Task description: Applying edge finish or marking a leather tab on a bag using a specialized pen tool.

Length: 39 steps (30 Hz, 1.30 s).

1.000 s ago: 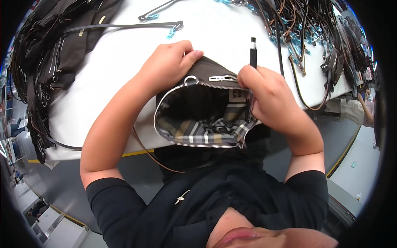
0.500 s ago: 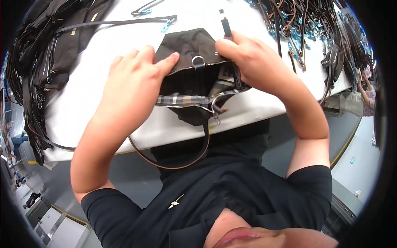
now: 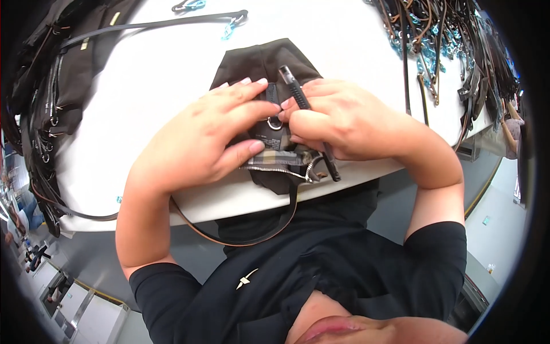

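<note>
A dark brown fabric bag [image 3: 255,64] lies at the table's near edge, its zipper [image 3: 269,169] unzipped and a bit of checked lining showing. A loop strap hangs from it over the edge. My left hand [image 3: 200,137] lies across the bag with fingers spread, fingertips beside a dark tab with a metal D-ring [image 3: 275,124]. My right hand [image 3: 346,120] is closed on a black pen-like tool [image 3: 295,87], tilted with its upper end toward the back left. The right fingertips are at the tab, close to my left fingers; the left hand's palm is hidden.
On the white table [image 3: 154,69] are a pile of dark bags [image 3: 86,63] at left, a long strap [image 3: 143,24] at the back, and a dense heap of straps with blue-wrapped clasps [image 3: 424,40] at right. Other people [image 3: 510,132] show at both edges.
My left hand has moved right across the bag. The right hand has turned, tilting the tool leftward. Both hands are closer together, and the bag's wide opening is now mostly flattened and covered.
</note>
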### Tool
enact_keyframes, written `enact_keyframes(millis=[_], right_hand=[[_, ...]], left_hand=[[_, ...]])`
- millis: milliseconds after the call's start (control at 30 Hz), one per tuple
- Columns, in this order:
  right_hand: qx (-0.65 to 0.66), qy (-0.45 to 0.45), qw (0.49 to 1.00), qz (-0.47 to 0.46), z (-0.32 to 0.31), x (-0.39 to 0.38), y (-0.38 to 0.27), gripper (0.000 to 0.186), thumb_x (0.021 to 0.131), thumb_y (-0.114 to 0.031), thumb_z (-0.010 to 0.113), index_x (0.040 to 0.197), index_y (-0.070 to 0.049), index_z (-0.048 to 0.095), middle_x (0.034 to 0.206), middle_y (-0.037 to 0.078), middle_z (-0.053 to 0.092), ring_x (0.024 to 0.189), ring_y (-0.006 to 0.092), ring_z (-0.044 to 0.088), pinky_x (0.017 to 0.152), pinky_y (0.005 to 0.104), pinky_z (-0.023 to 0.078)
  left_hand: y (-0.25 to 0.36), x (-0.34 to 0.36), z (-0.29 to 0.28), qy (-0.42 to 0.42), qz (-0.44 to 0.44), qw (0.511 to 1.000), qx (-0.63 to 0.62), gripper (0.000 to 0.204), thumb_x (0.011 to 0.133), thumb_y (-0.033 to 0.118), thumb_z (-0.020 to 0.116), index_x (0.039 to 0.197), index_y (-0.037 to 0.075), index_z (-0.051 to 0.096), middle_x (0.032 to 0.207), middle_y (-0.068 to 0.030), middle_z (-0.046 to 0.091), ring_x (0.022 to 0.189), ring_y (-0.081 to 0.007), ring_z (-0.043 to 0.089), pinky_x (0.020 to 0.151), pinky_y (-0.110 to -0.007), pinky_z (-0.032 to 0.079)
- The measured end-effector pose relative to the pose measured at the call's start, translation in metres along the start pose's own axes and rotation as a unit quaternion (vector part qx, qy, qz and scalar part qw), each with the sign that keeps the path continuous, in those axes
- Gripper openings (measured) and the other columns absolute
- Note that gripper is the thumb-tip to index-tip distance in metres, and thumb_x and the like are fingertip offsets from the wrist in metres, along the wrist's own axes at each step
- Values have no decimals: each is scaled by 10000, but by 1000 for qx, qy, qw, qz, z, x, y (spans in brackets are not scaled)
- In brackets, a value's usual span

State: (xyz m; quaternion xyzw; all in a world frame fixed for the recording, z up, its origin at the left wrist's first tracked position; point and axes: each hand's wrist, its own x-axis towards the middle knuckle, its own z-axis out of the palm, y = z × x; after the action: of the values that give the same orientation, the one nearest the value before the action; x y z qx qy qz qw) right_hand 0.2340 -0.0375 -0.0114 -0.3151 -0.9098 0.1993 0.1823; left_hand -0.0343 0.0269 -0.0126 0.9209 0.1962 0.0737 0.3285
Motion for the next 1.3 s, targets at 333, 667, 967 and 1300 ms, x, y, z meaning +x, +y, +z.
enact_keyframes(millis=[333,667,967,1300], right_hand=[[151,39,983,100,-16,-7,20,685,904,-665,602,1000,6,700,950,149,722,877,331,718,789,417,583],[135,157,949,238,-3,10,-23,284,689,63,705,970,28,704,810,134,704,709,244,704,623,322,550],[121,65,971,196,-6,0,-16,223,659,93,724,851,10,646,795,142,679,633,293,667,567,353,533],[175,72,970,151,0,-4,-7,208,684,114,715,859,31,639,787,168,665,620,307,654,552,349,532]], left_hand=[[20,7,8,-67,-65,992,86,718,802,597,689,1391,187,659,1542,-175,491,1383,-387,491,1104,-470,388],[20,7,5,-81,-69,989,98,619,845,622,642,1237,150,727,1526,-186,514,1373,-392,505,1080,-458,386],[22,7,6,-82,-95,990,71,631,813,567,701,1279,141,709,1573,-197,452,1413,-428,462,1168,-525,361],[22,8,7,-88,-98,989,71,644,797,576,699,1259,128,707,1578,-198,445,1422,-428,453,1176,-531,354]])
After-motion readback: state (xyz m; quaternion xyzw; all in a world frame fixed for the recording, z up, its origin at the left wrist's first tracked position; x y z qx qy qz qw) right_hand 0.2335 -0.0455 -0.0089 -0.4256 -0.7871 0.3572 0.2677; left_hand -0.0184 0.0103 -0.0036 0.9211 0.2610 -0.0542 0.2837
